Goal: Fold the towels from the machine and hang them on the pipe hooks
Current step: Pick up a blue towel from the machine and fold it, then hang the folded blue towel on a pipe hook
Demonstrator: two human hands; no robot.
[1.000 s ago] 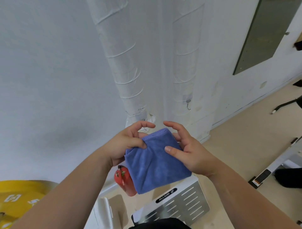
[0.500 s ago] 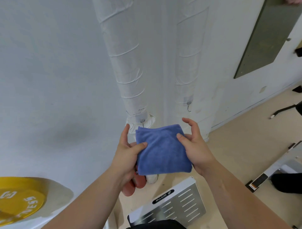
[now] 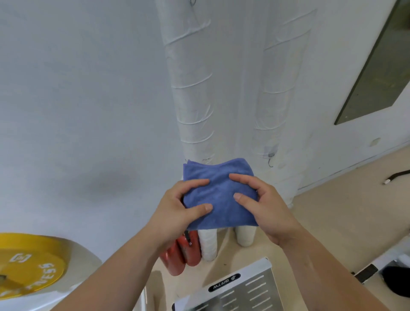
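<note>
A folded blue towel (image 3: 219,195) is held up in front of two white wrapped pipes. My left hand (image 3: 177,213) grips its left edge, thumb and a finger lying on the front face. My right hand (image 3: 264,204) grips its right edge the same way. The left pipe (image 3: 190,88) rises just behind the towel. The right pipe (image 3: 279,88) carries a small metal hook (image 3: 271,158) just right of the towel's top corner. Another hook (image 3: 192,2) shows at the top of the left pipe.
Red fire extinguishers (image 3: 184,253) stand on the floor by the pipe bases. A white machine with a slotted metal top (image 3: 239,290) is below my hands. A yellow weight plate (image 3: 26,264) lies at lower left. A dark panel (image 3: 381,73) sits on the right wall.
The towel has gone up and closer to the pipes. Both hands have shifted so fingers press on its front face, and the view has tilted up.
</note>
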